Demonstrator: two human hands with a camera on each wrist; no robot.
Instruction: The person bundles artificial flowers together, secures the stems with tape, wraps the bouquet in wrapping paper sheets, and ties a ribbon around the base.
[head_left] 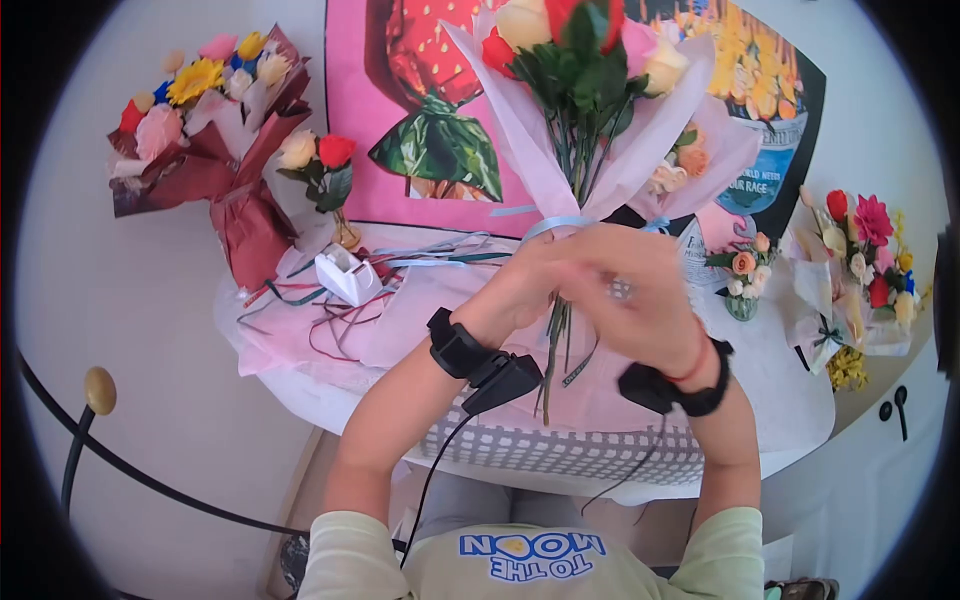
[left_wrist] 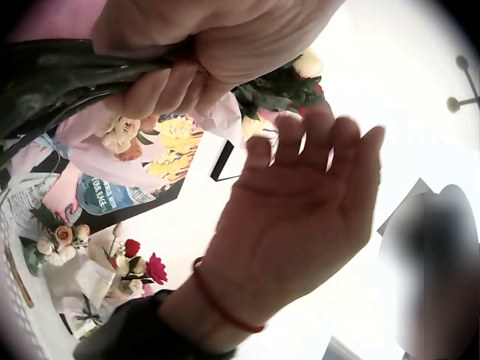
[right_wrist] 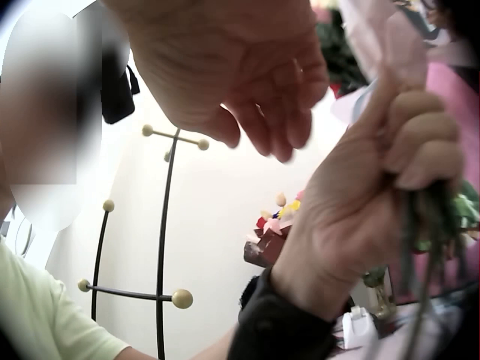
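A bouquet of red, cream and pink roses with dark green leaves point(head_left: 580, 80) stands upright in pale pink wrapping paper point(head_left: 515, 140). My left hand point(head_left: 525, 285) grips its gathered neck and stems, with the fingers curled round them in the right wrist view. A light blue ribbon point(head_left: 560, 223) crosses the wrap just above that hand. Bare stems point(head_left: 553, 365) hang out below. My right hand point(left_wrist: 289, 217), blurred in the head view, is raised beside the left one. Its fingers are spread loosely and hold nothing.
A wrapped bouquet in maroon paper point(head_left: 250, 215) stands at the left, near a white tape dispenser point(head_left: 347, 275) and loose ribbons point(head_left: 335, 325). To the right are a small vase of roses point(head_left: 742, 290) and another wrapped bouquet point(head_left: 820, 290). Pictures point(head_left: 350, 120) stand behind.
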